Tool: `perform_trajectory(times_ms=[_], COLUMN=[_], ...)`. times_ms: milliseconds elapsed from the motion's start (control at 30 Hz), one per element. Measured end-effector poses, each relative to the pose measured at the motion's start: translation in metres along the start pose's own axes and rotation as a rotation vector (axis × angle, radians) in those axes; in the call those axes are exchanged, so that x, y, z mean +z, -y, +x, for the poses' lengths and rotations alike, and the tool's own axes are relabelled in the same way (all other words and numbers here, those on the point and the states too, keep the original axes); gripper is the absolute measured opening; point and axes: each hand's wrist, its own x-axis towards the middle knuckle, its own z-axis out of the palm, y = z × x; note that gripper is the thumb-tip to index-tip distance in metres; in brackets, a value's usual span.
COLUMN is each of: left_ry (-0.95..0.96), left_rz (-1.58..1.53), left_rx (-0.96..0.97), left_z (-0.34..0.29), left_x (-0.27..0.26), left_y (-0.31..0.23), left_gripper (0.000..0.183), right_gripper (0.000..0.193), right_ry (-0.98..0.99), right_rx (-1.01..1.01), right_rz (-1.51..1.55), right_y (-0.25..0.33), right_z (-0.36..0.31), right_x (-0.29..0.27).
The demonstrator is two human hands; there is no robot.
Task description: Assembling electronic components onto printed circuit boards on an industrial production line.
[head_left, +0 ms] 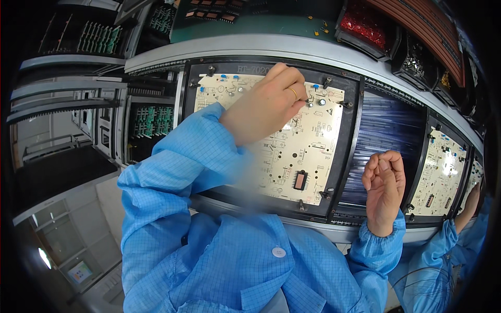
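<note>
A cream circuit board point(271, 180) lies in a black frame point(348, 135) before me. Over its upper part is my left hand point(271, 101), a ring on one finger. Its fingertips are closed in a pinch close to the board, beside a small round capacitor point(322, 102); what they hold is hidden. Blue disc components point(223, 77) stand along the board's far edge, and a dark chip point(300, 180) sits near its lower right. To the right of the frame my right hand point(385, 180) is raised, palm up, thumb and fingers pressed together; anything in them is too small to name.
Beyond the pale rail point(261, 44), a green surface point(292, 26) carries dark chips and small yellow parts. Bins at the far right hold red parts point(362, 28) and metallic parts point(415, 65). Another framed board point(441, 167) is at the right, near a co-worker's arm point(468, 206).
</note>
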Motion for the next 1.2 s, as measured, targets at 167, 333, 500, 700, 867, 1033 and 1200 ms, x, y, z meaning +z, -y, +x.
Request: perform_trajectory(times_ms=[167,333,500,700,867,1033,1200], left_ry=[0.011,-0.022,-0.008,0.04,0.074,0.081,0.09], left_rz=[-0.045,-0.046,-0.04,-0.026,0.047,0.077,0.165], left_rx=[-0.052,-0.029,-0.033,-0.002,0.033,0.042,0.087], left_z=[-0.002,-0.001,0.001,0.004,0.008,0.006,0.009], left_x=[0.0,0.002,0.001,0.0,0.001,0.002,0.0], left_y=[-0.001,-0.002,-0.002,0.001,-0.001,-0.005,-0.01], left_gripper=[0.013,0.009,0.009,0.01,0.012,0.012,0.009], right_gripper=[0.009,0.009,0.009,0.009,0.009,0.009,0.008], right_ry=[0.001,-0.014,-0.001,-0.008,-0.009,-0.004,-0.021], right_rx=[-0.006,-0.005,-0.005,-0.006,-0.01,-0.018,-0.019], right_rz=[0.004,0.012,0.017,0.016,0.012,0.017,0.026], right_y=[0.0,0.0,0.001,0.0,-0.001,0.0,0.001], right_z=[0.0,0.0,0.0,0.0,0.0,0.0,0.001], right_x=[0.0,0.0,0.0,-0.001,-0.001,-0.001,-0.002])
